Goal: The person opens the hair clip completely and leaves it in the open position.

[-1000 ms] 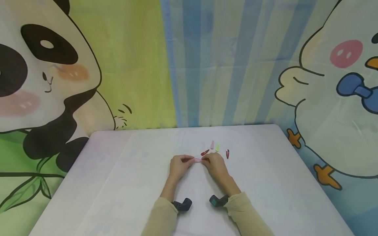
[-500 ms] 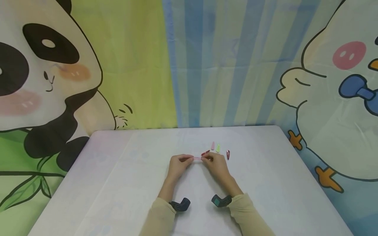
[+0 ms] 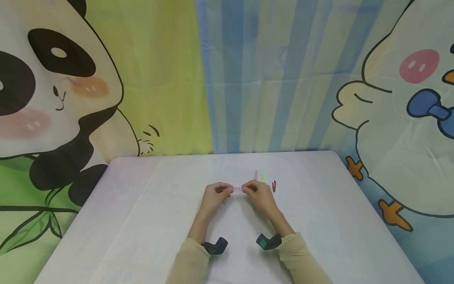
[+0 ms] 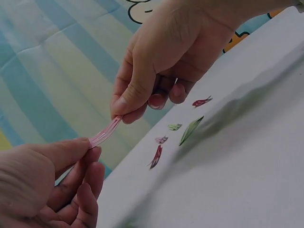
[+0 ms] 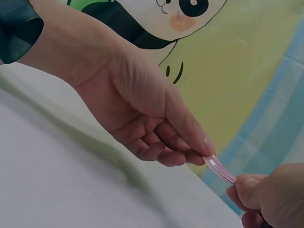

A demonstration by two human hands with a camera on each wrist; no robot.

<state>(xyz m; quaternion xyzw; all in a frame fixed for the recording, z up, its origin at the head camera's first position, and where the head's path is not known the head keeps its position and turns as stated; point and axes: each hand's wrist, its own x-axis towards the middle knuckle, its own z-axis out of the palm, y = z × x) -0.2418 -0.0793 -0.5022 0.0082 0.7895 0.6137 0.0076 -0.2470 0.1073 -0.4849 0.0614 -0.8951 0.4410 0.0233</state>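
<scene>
Curtain (image 3: 234, 79): hung beyond both grips, striped straight ahead, with a panda (image 3: 60, 90) off to their left and a bird (image 3: 393, 130) off to their right.
Worktop (image 3: 142, 221): spread white beneath both grips and well out to either side.
Sleeves (image 3: 193, 262): ended well behind the grips.
Left grip (image 3: 214, 196): pinched one end of the held clip between thumb and index finger, the other fingers loosely curled below.
Right grip (image 3: 261, 196): pinched the opposite end in the same way, its spare fingers tucked under.
Wrist cameras (image 3: 215, 246): sat dark behind each grip, at the cuffs.
Held clip (image 4: 105, 132): pink, spanned the space between the grips, raised off the worktop and slightly bowed.
Far red clip (image 3: 274, 185): lay just right of the right grip.
Near red clip (image 4: 155, 156): lay beyond the right grip, which largely screened it in the head view.
Loose pink clip (image 3: 255, 175) and green clip (image 3: 262, 177): lay near each other, beyond the right grip.
Clip ends: seemed best pinched at the very tips, with even, gentle pressure from both grips, since thin strips would probably spring or twist.
Clip gap: seemed best kept free of both thumbs, against a nip.
</scene>
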